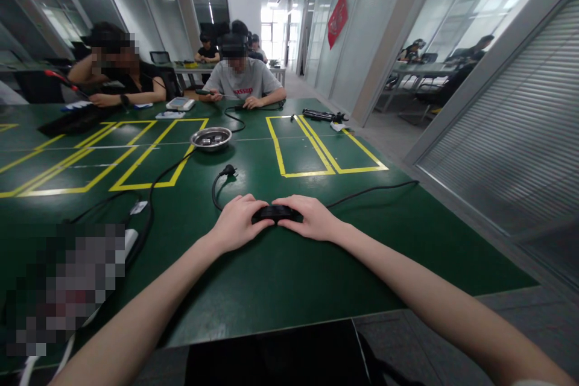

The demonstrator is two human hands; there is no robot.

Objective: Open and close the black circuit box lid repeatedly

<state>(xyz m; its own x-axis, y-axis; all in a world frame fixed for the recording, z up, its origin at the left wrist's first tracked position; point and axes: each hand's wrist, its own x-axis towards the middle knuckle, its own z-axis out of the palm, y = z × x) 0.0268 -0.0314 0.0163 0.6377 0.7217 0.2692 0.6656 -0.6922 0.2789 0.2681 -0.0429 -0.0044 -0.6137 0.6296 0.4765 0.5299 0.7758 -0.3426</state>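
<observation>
Both my hands rest on the green table (280, 265) around a small black power adapter (275, 212). My left hand (237, 223) curls its fingers over the adapter's left end. My right hand (310, 218) covers its right end with bent fingers. A black cable (375, 190) runs from under my right hand toward the table's right edge. Another black cord with a plug (228, 171) loops just beyond my left hand.
A metal bowl (211, 139) sits farther back, among yellow tape rectangles (312, 151). A white power strip (129, 238) and cables lie at left. Two people sit at the far side with small devices. The table's edge drops off at right.
</observation>
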